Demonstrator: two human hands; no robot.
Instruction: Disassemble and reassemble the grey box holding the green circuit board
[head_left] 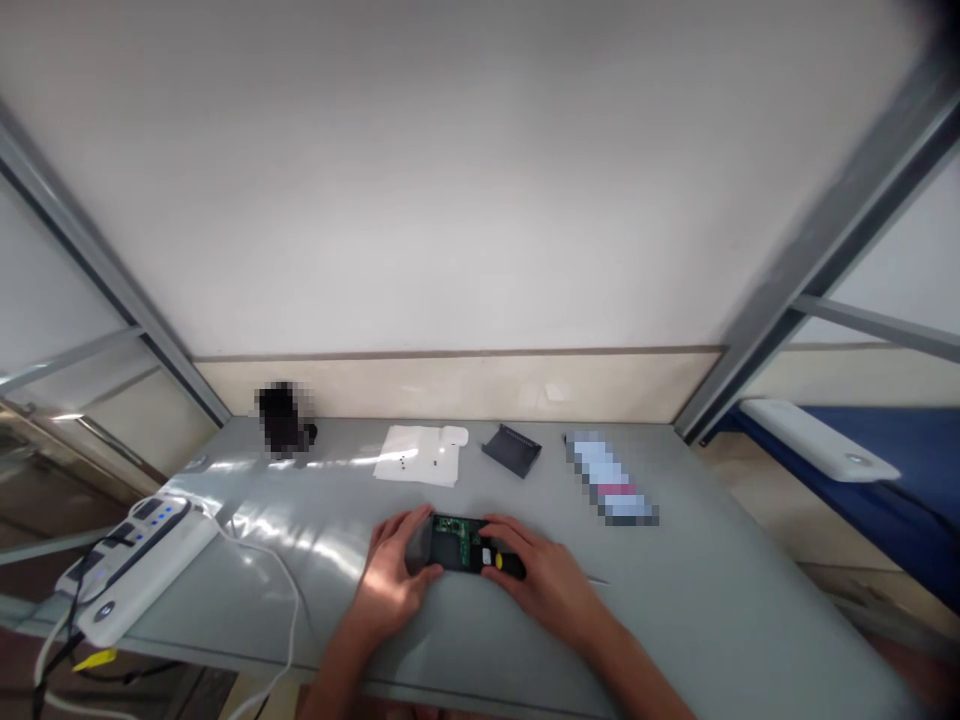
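An opened black device [454, 547] with a green circuit board showing inside is held low over the grey table, near its front middle. My left hand [394, 572] grips its left end, with the thumb at the front edge and the fingers behind. Around the right end are the fingers of my right hand [529, 575], next to a dark part with a yellow spot [510, 563]. Behind the device lies a black cover plate [512, 450]. Left of that plate, a white sheet [420, 455] bears several tiny dark pieces.
A white power strip [150, 570] with cables sits at the table's left edge. A blurred black object [281, 420] stands at the back left, and a blurred pale item [611, 478] lies back right. A thin pointed item [598, 581] shows beside my right hand.
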